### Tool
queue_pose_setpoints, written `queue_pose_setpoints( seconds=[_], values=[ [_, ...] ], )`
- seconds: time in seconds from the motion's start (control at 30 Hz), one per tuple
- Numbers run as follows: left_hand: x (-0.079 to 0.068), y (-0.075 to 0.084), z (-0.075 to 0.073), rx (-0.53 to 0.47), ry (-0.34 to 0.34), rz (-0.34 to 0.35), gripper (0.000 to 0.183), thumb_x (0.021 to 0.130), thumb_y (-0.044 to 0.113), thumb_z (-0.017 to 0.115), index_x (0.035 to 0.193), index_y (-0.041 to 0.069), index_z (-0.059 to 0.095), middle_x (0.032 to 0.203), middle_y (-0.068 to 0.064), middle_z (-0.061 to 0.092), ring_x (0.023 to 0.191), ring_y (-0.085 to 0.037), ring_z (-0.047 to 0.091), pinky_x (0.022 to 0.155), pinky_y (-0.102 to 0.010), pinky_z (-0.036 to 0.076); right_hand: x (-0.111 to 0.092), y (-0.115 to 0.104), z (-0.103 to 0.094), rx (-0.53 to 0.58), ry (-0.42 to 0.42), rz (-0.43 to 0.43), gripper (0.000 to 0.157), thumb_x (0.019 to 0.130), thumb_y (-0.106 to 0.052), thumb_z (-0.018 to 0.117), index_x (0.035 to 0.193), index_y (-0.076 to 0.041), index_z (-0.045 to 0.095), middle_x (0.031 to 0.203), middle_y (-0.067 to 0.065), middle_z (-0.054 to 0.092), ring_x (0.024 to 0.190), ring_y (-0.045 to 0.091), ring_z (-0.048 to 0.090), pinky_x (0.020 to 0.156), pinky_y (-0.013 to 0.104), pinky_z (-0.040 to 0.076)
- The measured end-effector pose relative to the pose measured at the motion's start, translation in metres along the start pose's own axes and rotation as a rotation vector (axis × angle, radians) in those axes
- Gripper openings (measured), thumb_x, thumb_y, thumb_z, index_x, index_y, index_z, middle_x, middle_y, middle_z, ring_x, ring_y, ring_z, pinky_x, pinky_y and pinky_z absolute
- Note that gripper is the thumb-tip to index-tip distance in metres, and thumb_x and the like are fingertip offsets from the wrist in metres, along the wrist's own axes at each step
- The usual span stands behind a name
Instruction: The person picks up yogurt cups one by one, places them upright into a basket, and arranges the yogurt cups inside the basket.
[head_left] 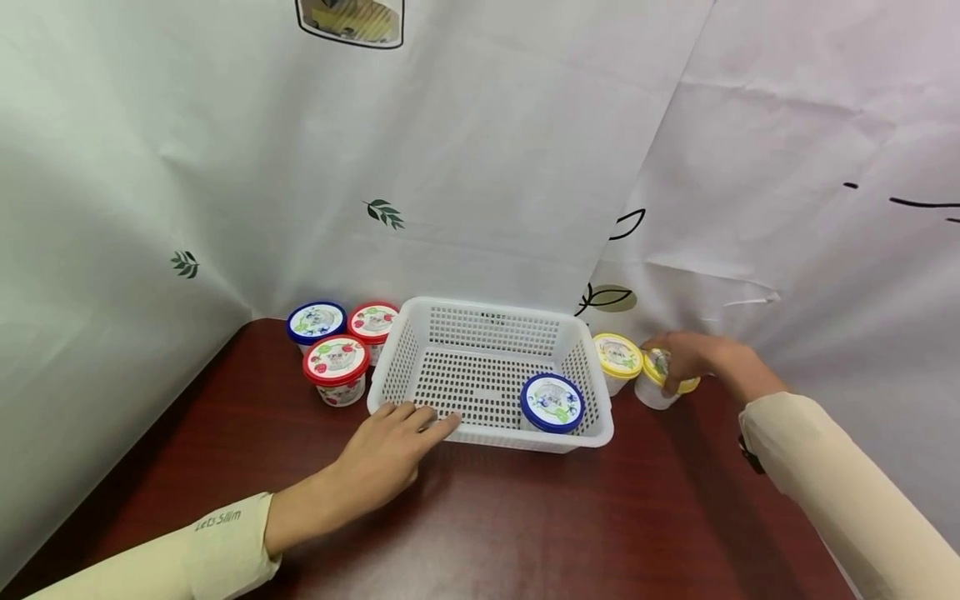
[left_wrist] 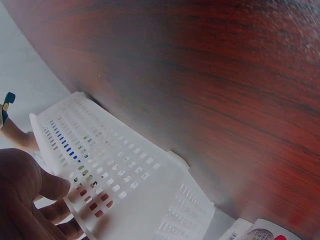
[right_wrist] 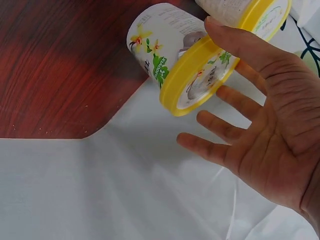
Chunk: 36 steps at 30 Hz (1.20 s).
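My left hand holds the near rim of a white plastic basket at its left end. In the left wrist view the thumb lies on the basket's outer side, with fingers behind the rim. A blue-lidded tub stands inside, in the near right corner. At the right, my right hand is around the lid of a yellow-lidded tub printed with vanilla flowers. The right wrist view shows its fingers spread and fairly straight, with the thumb near the lid's edge. Whether they touch the tub I cannot tell.
Another yellow-lidded tub stands between the basket and that tub. Left of the basket are two red-lidded tubs and a blue-lidded tub. White printed sheeting rises behind the dark red wooden table.
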<state>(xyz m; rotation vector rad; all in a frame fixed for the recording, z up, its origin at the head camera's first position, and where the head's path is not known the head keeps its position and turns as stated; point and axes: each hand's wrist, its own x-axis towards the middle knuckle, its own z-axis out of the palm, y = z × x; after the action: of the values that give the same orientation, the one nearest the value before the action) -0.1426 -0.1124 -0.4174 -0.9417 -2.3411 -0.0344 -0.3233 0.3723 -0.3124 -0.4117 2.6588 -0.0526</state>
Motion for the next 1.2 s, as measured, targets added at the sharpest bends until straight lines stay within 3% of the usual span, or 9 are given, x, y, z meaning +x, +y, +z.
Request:
queue_pose_setpoints(
  seconds=[0.17,0.47,0.7,0.93,1.2],
  values=[
    [0.0009,-0.0001,0.0002,-0.007,-0.004,-0.002,0.061,0.082,0.002,0.084,0.139,0.022,0.074,0.109,-0.001,0.076,0.091,-0.024,0.070,0.079,-0.041,0.058,-0.0006,0.0010,0.0004,0.029,-0.009,0.013,0.100,0.074,-0.007,0.098,0.163,-0.001,0.054,0.153,0.036,0.060,0.124,0.044,0.063,0.101,0.055,0.060],
    [0.0009,-0.0003,-0.0007,-0.011,-0.014,-0.010,0.061,0.083,0.002,0.085,0.139,0.022,0.075,0.109,-0.001,0.076,0.092,-0.024,0.070,0.080,-0.041,0.059,0.0008,0.0032,-0.0002,-0.001,-0.019,-0.006,0.103,0.070,0.005,0.089,0.165,0.000,0.051,0.162,0.044,0.046,0.116,0.044,0.058,0.079,0.040,0.060],
    [-0.0007,-0.0005,-0.0007,-0.026,-0.024,-0.019,0.063,0.081,0.002,0.085,0.140,0.022,0.075,0.111,-0.001,0.076,0.092,-0.025,0.070,0.082,-0.042,0.059,-0.0013,0.0014,-0.0025,0.026,-0.021,-0.012,0.098,0.069,0.002,0.090,0.161,0.002,0.056,0.159,0.041,0.051,0.120,0.043,0.058,0.091,0.047,0.060],
    [-0.0008,-0.0005,0.0016,-0.032,-0.010,-0.016,0.064,0.080,0.001,0.085,0.140,0.022,0.075,0.111,-0.001,0.077,0.091,-0.025,0.069,0.081,-0.042,0.059,-0.0045,0.0009,-0.0043,0.070,-0.038,-0.030,0.091,0.068,-0.003,0.091,0.153,0.005,0.060,0.149,0.035,0.059,0.117,0.040,0.059,0.091,0.045,0.060],
    [-0.0002,0.0003,0.0020,-0.010,-0.002,-0.017,0.062,0.081,0.003,0.085,0.139,0.023,0.074,0.110,-0.001,0.076,0.090,-0.024,0.068,0.079,-0.040,0.056,-0.0015,0.0031,-0.0037,0.061,-0.067,-0.026,0.093,0.070,-0.009,0.096,0.154,0.005,0.059,0.153,0.037,0.056,0.120,0.041,0.059,0.088,0.043,0.062]
  ],
)
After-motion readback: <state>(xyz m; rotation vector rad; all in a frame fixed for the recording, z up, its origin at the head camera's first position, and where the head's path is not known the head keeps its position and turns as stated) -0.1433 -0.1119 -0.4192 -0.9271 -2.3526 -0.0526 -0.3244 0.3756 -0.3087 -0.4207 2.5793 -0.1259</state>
